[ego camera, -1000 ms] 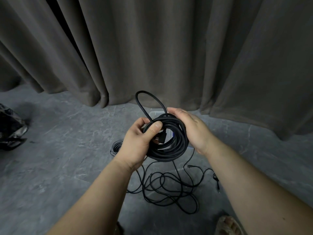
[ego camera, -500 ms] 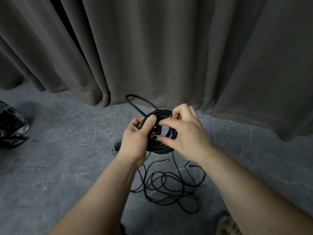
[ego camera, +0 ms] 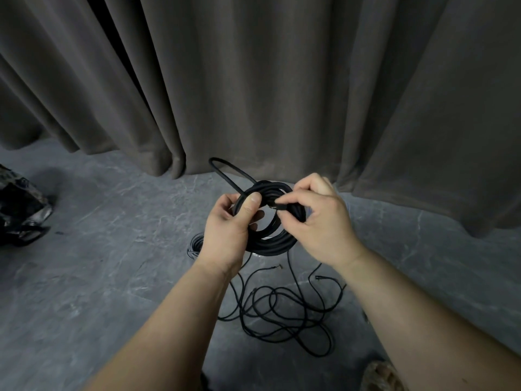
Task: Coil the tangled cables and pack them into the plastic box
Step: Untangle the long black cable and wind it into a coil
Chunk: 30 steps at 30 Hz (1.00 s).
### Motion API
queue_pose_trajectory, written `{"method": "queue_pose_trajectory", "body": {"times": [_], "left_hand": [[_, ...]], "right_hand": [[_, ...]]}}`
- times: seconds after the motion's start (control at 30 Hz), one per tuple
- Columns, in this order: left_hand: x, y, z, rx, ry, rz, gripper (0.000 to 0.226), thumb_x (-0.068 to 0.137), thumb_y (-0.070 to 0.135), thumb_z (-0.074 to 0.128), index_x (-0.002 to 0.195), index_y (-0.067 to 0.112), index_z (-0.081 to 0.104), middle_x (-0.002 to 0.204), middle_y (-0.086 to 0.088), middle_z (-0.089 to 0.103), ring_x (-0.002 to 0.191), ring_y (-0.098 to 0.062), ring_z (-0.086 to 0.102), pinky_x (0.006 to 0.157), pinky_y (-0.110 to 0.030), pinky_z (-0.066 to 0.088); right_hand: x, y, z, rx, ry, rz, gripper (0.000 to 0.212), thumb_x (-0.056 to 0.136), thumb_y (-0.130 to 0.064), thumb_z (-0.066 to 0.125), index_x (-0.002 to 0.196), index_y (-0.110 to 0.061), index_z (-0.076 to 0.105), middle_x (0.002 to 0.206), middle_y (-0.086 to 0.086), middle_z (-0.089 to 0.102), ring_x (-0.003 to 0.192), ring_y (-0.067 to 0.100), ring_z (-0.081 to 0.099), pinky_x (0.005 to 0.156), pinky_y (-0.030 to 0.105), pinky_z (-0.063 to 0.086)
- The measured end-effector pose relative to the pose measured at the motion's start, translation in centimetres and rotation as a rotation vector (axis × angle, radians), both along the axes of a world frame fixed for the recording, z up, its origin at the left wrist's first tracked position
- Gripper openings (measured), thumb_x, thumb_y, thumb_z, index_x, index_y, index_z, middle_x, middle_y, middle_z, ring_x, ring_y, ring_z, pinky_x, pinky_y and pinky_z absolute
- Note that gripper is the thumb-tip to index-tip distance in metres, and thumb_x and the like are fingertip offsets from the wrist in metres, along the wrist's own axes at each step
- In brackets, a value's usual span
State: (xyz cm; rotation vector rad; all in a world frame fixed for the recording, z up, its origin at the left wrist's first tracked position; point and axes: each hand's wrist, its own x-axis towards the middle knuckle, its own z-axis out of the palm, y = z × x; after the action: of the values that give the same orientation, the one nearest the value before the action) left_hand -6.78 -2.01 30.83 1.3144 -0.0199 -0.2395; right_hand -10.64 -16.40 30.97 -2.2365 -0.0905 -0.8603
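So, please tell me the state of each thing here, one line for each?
Coil: wound, held up in both hands.
Left hand: grips the coil's left side.
Right hand: pinches the cable end over the coil.
Thin cables: tangled loose on the floor.
Small coil: wound, lying on the floor.
Curtain: drawn, reaching the floor.
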Motion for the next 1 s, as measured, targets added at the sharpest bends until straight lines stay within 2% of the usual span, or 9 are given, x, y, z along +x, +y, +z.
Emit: {"method": "queue_pose_trajectory", "body": {"times": [0.23,0.43,0.5,0.57,0.67,0.77,0.83,0.9,1.0], "left_hand": [[2.2,1.4,-0.4,-0.032,0.085,0.26,0.014,0.092,0.025,0.062,0.094,0.017,0.05,0.093,0.002,0.069,0.085,-0.012,0.065,0.075,-0.03,0.046],[2.1,2.2,-0.4,0.021,0.035,0.213,0.014,0.091,0.026,0.064,0.091,0.018,0.052,0.095,0.0,0.069,0.081,-0.009,0.065,0.073,-0.028,0.046],[1.9,1.9,-0.5,0.018,0.03,0.191,0.015,0.09,0.023,0.066,0.09,0.018,0.051,0.089,0.002,0.068,0.079,-0.01,0.064,0.073,-0.028,0.046],[1.7,1.6,-0.6,0.013,0.017,0.181,0.016,0.089,0.021,0.066,0.089,0.018,0.051,0.084,0.003,0.066,0.079,-0.012,0.062,0.073,-0.028,0.046],[1.4,1.2,-0.8,0.028,0.002,0.183,0.015,0.089,0.019,0.067,0.088,0.017,0.052,0.083,0.003,0.064,0.078,-0.012,0.061,0.072,-0.028,0.046],[1.5,1.0,-1.0,0.033,0.016,0.213,0.017,0.087,0.021,0.069,0.087,0.019,0.052,0.083,0.003,0.065,0.078,-0.011,0.062,0.07,-0.027,0.045],[1.7,1.1,-1.1,0.068,0.02,0.237,0.02,0.086,0.025,0.07,0.087,0.02,0.051,0.088,0.003,0.066,0.082,-0.011,0.064,0.07,-0.027,0.045],[1.7,1.0,-1.3,0.093,0.016,0.252,0.021,0.086,0.027,0.071,0.087,0.021,0.05,0.089,0.003,0.066,0.083,-0.01,0.065,0.07,-0.027,0.045],[1.3,0.6,-1.2,0.106,-0.005,0.239,0.02,0.086,0.025,0.07,0.085,0.021,0.051,0.086,0.003,0.065,0.082,-0.011,0.064,0.071,-0.026,0.045]], "right_hand": [[-0.9,0.4,1.5,-0.136,-0.047,0.123,0.009,0.07,-0.019,0.061,0.072,-0.013,0.066,0.08,-0.011,0.043,0.077,0.009,0.044,0.068,0.016,0.038],[-0.7,-2.1,3.4,0.868,0.035,-0.108,0.024,0.076,-0.007,0.055,0.06,-0.024,0.054,0.05,-0.01,0.05,0.049,0.007,0.049,0.048,0.017,0.036],[-0.2,-2.4,2.4,0.959,0.132,-0.258,0.025,0.084,-0.007,0.054,0.064,-0.022,0.053,0.051,-0.011,0.051,0.047,0.008,0.051,0.048,0.021,0.037],[0.0,-2.5,1.5,0.724,0.242,-0.393,0.008,0.084,-0.015,0.058,0.08,-0.022,0.059,0.071,-0.008,0.061,0.063,0.011,0.057,0.061,0.026,0.041],[-0.6,-2.7,0.9,0.059,0.332,-0.503,0.054,0.078,-0.017,0.065,0.13,-0.019,0.051,0.131,0.004,0.052,0.119,0.024,0.047,0.102,0.037,0.037],[-0.7,-1.8,1.2,-0.262,0.311,-0.453,0.071,0.071,-0.012,0.068,0.139,-0.013,0.047,0.148,0.009,0.04,0.142,0.033,0.027,0.116,0.057,0.011],[-0.6,-1.1,1.6,-0.353,0.144,-0.391,0.056,0.071,-0.014,0.058,0.126,-0.008,0.059,0.139,0.012,0.052,0.136,0.033,0.04,0.114,0.057,0.013],[-0.4,-0.5,2.2,-0.196,-0.001,-0.28,0.047,0.073,-0.013,0.044,0.113,-0.009,0.068,0.123,0.007,0.064,0.105,0.023,0.063,0.107,0.047,0.039],[-0.4,0.2,2.9,0.143,0.222,-0.119,0.018,0.084,-0.016,0.055,0.092,-0.014,0.071,0.089,-0.004,0.069,0.073,0.012,0.062,0.075,0.036,0.054]]}}
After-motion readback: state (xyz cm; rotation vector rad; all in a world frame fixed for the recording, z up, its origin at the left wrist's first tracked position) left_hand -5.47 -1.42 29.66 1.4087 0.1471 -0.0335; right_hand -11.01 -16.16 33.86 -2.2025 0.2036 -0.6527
